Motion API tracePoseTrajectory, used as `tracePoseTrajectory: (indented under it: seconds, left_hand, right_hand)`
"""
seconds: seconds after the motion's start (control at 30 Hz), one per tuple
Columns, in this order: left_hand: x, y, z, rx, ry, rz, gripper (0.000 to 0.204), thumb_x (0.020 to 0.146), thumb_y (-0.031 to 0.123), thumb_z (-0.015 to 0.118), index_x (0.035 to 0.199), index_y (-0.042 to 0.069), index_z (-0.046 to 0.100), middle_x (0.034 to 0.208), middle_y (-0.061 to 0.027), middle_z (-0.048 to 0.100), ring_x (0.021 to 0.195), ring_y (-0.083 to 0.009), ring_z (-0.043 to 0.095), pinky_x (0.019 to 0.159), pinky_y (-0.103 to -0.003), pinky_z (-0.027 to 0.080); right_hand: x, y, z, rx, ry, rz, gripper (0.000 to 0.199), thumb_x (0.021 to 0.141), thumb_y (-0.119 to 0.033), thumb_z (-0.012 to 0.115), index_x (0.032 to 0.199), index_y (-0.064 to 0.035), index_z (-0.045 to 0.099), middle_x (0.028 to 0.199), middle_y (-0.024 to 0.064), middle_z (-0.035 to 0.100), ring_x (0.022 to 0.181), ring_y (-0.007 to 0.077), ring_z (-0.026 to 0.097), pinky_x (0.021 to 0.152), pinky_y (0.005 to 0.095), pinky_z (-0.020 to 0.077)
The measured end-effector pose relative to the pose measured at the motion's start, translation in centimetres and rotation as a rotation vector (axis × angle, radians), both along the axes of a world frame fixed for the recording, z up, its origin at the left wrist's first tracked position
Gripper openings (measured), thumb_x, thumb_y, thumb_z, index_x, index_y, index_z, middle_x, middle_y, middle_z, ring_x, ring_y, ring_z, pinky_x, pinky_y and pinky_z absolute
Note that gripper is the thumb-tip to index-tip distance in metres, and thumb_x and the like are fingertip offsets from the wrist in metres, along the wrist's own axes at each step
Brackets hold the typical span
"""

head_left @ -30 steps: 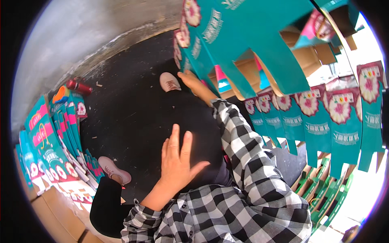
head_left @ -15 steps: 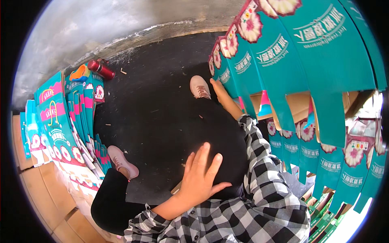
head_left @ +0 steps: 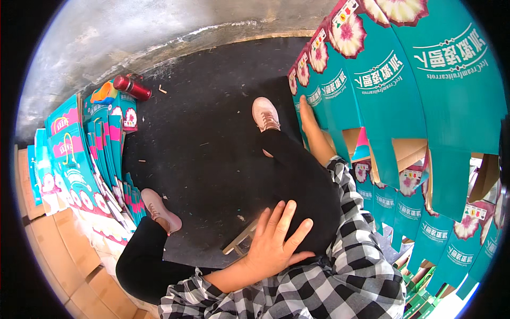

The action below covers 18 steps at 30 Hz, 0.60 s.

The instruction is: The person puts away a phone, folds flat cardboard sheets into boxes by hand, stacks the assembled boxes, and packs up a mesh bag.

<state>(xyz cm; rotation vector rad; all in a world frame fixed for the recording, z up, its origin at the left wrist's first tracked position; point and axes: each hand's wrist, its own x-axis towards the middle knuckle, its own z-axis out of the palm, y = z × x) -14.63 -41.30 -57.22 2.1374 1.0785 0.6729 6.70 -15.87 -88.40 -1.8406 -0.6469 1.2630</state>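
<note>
A row of teal cartons, printed with pink-and-white slices and with loose flaps hanging, fills the upper right. My right hand is at the left end of this row, lying against a teal panel. One straight digit shows; the other fingers are mostly hidden, and the hand seems to grip the cartons. Over my right thigh, my left hand is open, its fingers spread and nothing in it. Close beside that hand, a small tan, frame-like piece is partly covered.
Folded teal-and-pink cartons lean in a stack on the left, above brown boxes. A red flask lies near the grey wall. Scraps dot the black floor. More teal cartons stand lower right.
The teal cartons have shifted right, and my right hand has moved with them. My left hand has moved slightly right, still spread. More of the tan piece shows beside it.
</note>
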Motion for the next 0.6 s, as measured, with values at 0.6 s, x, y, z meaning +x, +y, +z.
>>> tracePoseTrajectory:
  seconds: [0.6]
  left_hand:
    - [0.0,-0.3,0.6,-0.05,0.014,-0.023,0.08,0.067,0.05,0.071,0.135,0.023,0.039,0.137,-0.0253,0.033,0.113,-0.0438,0.047,0.089,-0.055,0.038]
  right_hand:
    - [14.8,0.5,3.7,-0.195,-0.106,0.067,0.09,0.076,-0.078,0.029,0.139,-0.0138,0.034,0.137,0.0233,0.038,0.126,0.0388,0.035,0.102,0.0586,0.0142]
